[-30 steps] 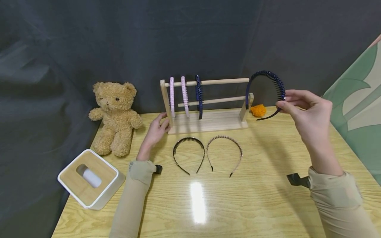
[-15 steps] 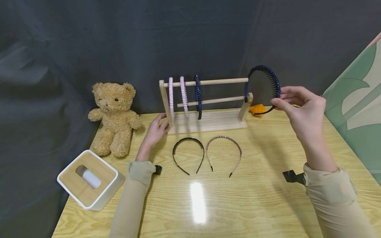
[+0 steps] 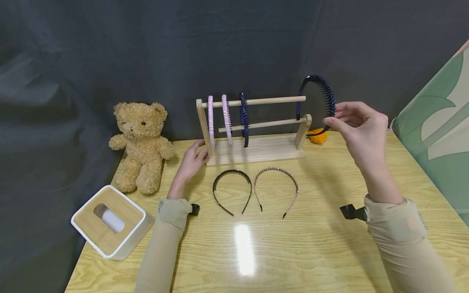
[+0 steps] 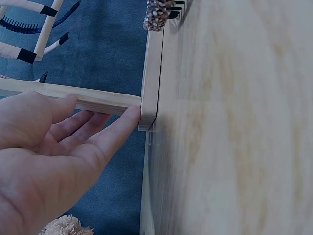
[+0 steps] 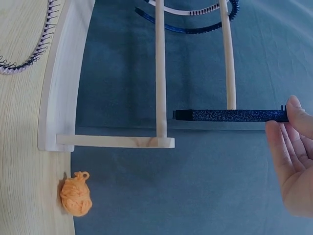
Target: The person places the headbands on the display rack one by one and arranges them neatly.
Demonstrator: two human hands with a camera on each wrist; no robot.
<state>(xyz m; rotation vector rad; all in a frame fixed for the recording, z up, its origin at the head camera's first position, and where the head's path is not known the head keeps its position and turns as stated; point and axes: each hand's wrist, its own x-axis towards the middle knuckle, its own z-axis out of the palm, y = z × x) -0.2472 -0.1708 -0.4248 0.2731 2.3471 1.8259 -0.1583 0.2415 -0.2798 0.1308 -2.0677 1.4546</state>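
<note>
Two-handed: pinching navy headband (image 5: 220, 115) in right hand (image 3: 360, 134), left of palm, by end of top bar (image 3: 272, 100); resting left hand (image 3: 191, 160), loosely extended, against rack (image 3: 271, 147). Probably best: keep headband square to bar, brace rack.

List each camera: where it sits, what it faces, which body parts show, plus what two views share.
Head: worn on the head, facing forward and down at the rack; left grip, right grip and both sleeves show.
Left wrist: on that wrist, facing the rack's left end; only the left grip shows.
Right wrist: on that wrist, facing the rack's right end and the held headband; only the right grip shows.
Shared: head and right wrist both show the orange item.
</note>
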